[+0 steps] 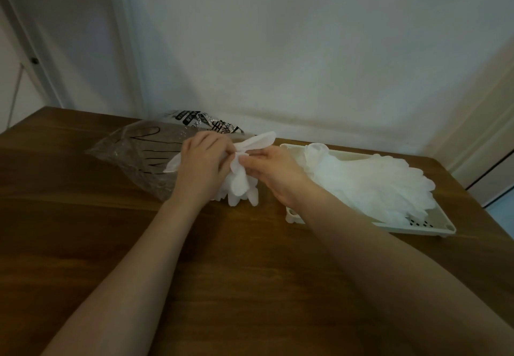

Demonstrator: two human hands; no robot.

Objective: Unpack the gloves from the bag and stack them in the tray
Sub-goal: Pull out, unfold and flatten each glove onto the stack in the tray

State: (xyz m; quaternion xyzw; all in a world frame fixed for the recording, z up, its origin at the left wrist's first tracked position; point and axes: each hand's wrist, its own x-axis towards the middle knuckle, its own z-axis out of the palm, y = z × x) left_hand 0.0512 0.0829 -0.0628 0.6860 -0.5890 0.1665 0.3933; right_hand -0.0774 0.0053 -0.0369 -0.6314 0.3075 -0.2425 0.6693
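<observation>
Black print on bag point(144, 150) header, blurred, unreadable

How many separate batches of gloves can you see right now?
2: one bunch of gloves held in both hands' grip beside the bag, one stack of gloves lying in the tray. Single gloves can't be counted; layers overlap.

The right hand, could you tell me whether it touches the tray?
Cannot tell. In the head view the right hand overlaps the tray corner, hiding any gap.

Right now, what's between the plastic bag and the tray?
In the head view, both hands, left hand and right hand, gripping a bunch of white gloves.
</observation>
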